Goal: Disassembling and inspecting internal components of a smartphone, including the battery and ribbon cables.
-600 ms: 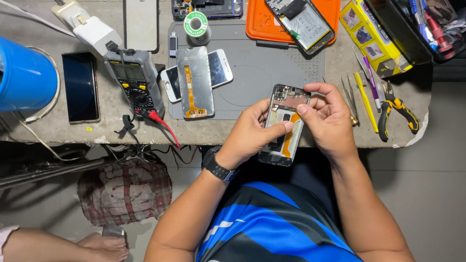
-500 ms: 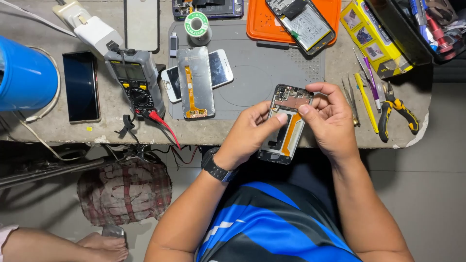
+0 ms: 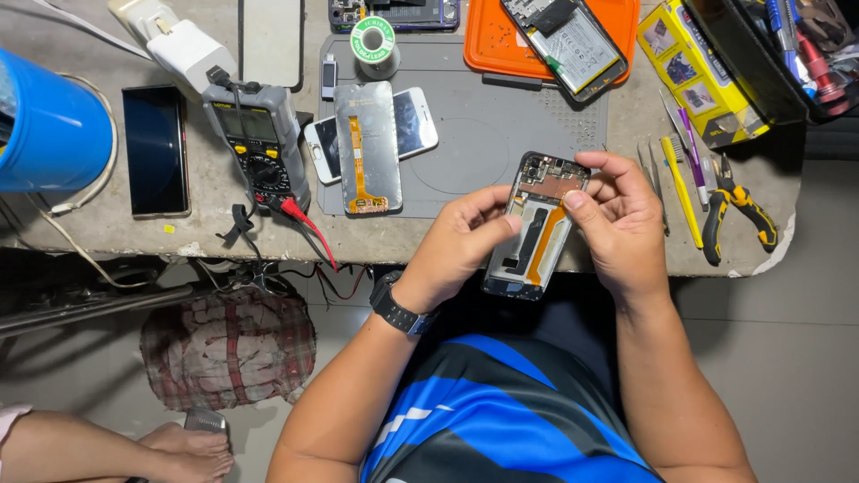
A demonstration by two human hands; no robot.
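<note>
Compared with the frame half a second earlier, the opened phone has kept its place between the two hands at the near edge of the workbench; the left thumb has slid slightly along its left edge, and little else has changed.

Hidden or cut off: the lower end of the phone hangs past the bench edge over the lap, against a dark background, so its bottom outline is hard to trace. The fingers of the left hand lie behind the phone and cannot be seen; only the thumb shows on the front. At the top of the frame, a second opened phone on an orange tray and a dark toolbox are cropped. At the lower left, another person's bare foot is partly out of frame.

Position of the phone: held upright and slightly tilted, inner side facing up, with an orange flex strip visible. The left hand grips its left edge. The right hand pinches the upper right edge between thumb and forefinger. Both hands are closed on it.

Surroundings: a grey mat, a multimeter, a detached screen panel, and yellow-handled pliers.
</note>
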